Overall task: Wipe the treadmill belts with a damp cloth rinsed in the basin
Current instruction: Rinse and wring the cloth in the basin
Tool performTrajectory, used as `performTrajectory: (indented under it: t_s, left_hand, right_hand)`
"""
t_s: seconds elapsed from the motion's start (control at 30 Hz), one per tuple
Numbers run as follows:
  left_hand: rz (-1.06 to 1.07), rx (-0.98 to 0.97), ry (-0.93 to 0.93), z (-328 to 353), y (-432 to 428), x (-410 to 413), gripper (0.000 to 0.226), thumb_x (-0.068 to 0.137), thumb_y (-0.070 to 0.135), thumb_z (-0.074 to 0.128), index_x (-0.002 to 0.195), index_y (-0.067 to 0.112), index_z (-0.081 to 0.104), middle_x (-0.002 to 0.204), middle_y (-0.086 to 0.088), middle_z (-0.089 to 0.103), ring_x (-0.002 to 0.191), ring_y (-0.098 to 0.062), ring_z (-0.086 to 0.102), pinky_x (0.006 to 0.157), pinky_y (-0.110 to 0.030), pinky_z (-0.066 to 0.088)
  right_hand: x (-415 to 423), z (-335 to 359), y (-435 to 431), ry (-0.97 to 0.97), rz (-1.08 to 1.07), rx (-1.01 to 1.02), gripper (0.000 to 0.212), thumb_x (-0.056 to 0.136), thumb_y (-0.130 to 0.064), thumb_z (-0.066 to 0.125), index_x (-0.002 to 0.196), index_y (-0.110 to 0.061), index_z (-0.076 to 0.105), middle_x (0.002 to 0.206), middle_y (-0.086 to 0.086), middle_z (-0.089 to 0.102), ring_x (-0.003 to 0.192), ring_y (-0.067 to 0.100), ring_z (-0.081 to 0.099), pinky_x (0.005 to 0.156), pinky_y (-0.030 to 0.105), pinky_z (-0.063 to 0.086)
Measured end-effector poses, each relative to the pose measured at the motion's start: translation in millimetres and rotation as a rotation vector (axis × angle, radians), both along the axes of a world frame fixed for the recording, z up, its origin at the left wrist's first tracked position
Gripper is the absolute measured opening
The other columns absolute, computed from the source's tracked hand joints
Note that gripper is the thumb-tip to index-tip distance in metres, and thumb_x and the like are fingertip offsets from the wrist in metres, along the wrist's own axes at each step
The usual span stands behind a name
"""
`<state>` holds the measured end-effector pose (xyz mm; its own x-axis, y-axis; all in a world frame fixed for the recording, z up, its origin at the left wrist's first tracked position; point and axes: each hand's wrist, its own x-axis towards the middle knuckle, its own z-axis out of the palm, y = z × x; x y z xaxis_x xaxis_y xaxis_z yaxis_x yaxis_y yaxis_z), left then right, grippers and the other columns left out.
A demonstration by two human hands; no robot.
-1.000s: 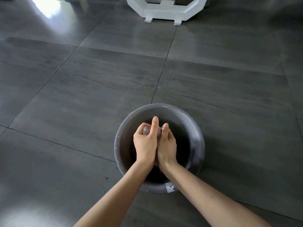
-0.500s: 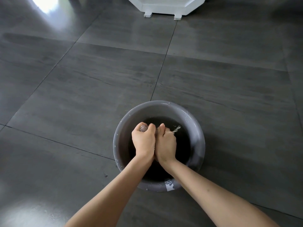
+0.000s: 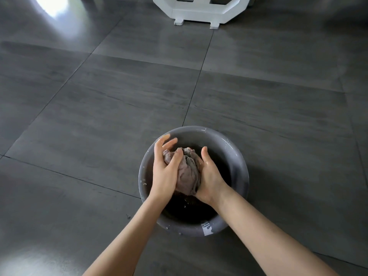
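Half a second ago both hands were tight fists pressed together on the cloth, and a little water was running out of it. Now the squeeze has been released. The left hand (image 3: 166, 168) has opened: its fingers (image 3: 166, 140) are straight, spread and a bit blurred, lifted off the cloth, and only the palm and the thumb lie against it. The right hand (image 3: 210, 176) cups the cloth from the other side with the thumb up – its fingers go behind the wad, so I judge that it is the hand which carries it.

The cloth (image 3: 188, 172) has swelled into a loose, wrinkled grey-pink wad between the two palms, held above the dark water (image 3: 189, 211) inside the grey basin (image 3: 240, 156), which stands on the tiled floor (image 3: 99, 116).

For the task, this looks like the end of one wringing – the cloth is probably damp now and not dripping much. No belt is in view; only a white machine base (image 3: 199, 13) shows far ahead, well apart from the basin, so the wiping is not yet begun.
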<state>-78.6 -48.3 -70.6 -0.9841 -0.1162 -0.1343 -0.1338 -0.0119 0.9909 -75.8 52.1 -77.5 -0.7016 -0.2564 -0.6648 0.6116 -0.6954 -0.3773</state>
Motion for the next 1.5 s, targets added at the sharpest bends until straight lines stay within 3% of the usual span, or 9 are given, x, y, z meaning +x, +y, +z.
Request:
performTrajectory:
  t_s: [0.1,0.2,0.3,0.53,0.7,1.03,1.2,1.43,1.5]
  left_hand:
    - [-0.195,-0.087,0.034,-2,-10,-2,0.038,0.093,0.015,0.056,0.118,0.044,0.056,0.143,0.018,0.041,0.140,0.001,0.023,0.116,-0.028,0.023]
    - [-0.119,-0.154,0.105,4,3,7,0.026,0.081,0.042,0.062,0.106,0.038,0.068,0.134,0.013,0.054,0.133,-0.003,0.038,0.108,-0.027,0.033]
    - [0.085,-0.089,0.148,14,20,15,0.020,0.077,0.038,0.070,0.087,0.021,0.075,0.102,0.004,0.071,0.104,-0.004,0.063,0.090,-0.023,0.047]
    - [0.224,0.081,-0.112,8,28,8,0.033,0.086,0.025,0.066,0.063,0.002,0.065,0.067,-0.019,0.064,0.065,-0.018,0.061,0.065,-0.032,0.051]
    - [0.270,0.217,-0.322,0,29,-2,0.043,0.087,0.031,0.066,0.055,0.003,0.058,0.062,-0.017,0.059,0.061,-0.022,0.056,0.062,-0.032,0.048]
    - [0.315,0.249,-0.374,0,26,-11,0.040,0.087,0.019,0.062,0.065,-0.009,0.044,0.071,-0.013,0.047,0.066,-0.023,0.043,0.061,-0.030,0.042]
    - [0.246,0.227,-0.342,-2,22,-3,0.047,0.091,0.033,0.059,0.067,-0.007,0.061,0.060,-0.017,0.060,0.058,-0.021,0.058,0.058,-0.026,0.051]
    - [0.172,0.040,-0.168,6,15,6,0.034,0.092,0.046,0.045,0.106,0.024,0.067,0.105,0.008,0.069,0.102,-0.005,0.062,0.091,-0.023,0.049]
    - [0.180,0.030,-0.082,11,18,8,0.039,0.085,0.050,0.048,0.115,0.028,0.062,0.108,0.008,0.068,0.104,0.000,0.060,0.092,-0.020,0.047]
  right_hand:
    - [-6,8,-8,0.029,0.021,0.107,0.068,0.098,-0.058,0.020,0.109,-0.010,0.066,0.104,0.010,0.072,0.090,0.019,0.071,0.082,0.030,0.056]
    - [-2,10,-18,0.108,-0.016,0.231,0.058,0.101,-0.049,0.027,0.110,-0.006,0.064,0.080,0.004,0.073,0.066,0.012,0.070,0.054,0.020,0.055]
    - [0,12,-26,0.246,-0.130,0.506,0.034,0.103,-0.033,0.039,0.092,-0.010,0.062,0.079,0.004,0.066,0.069,0.015,0.065,0.062,0.026,0.053]
    - [1,-7,-31,0.188,-0.210,0.669,0.058,0.101,-0.025,0.036,0.051,-0.016,0.064,0.060,0.007,0.067,0.061,0.021,0.065,0.066,0.037,0.052]
    - [-2,-24,-36,0.158,-0.212,0.790,0.044,0.089,-0.035,0.038,0.064,-0.009,0.064,0.070,0.012,0.070,0.071,0.027,0.068,0.077,0.049,0.055]
    - [-7,-34,-36,0.259,-0.229,0.895,0.052,0.094,-0.024,0.037,0.047,-0.028,0.060,0.054,-0.005,0.061,0.060,0.015,0.059,0.070,0.043,0.051]
    - [2,-39,-38,0.279,-0.169,0.953,0.047,0.093,-0.041,0.034,0.071,-0.012,0.063,0.072,0.006,0.069,0.072,0.021,0.067,0.078,0.049,0.053]
    - [6,-29,-18,0.324,0.059,0.650,0.064,0.091,-0.062,0.031,0.116,-0.014,0.065,0.110,0.006,0.071,0.107,0.015,0.066,0.100,0.040,0.048]
    - [4,-27,-13,0.322,0.127,0.622,0.062,0.099,-0.058,0.025,0.111,-0.015,0.068,0.102,0.003,0.073,0.099,0.011,0.068,0.091,0.032,0.052]
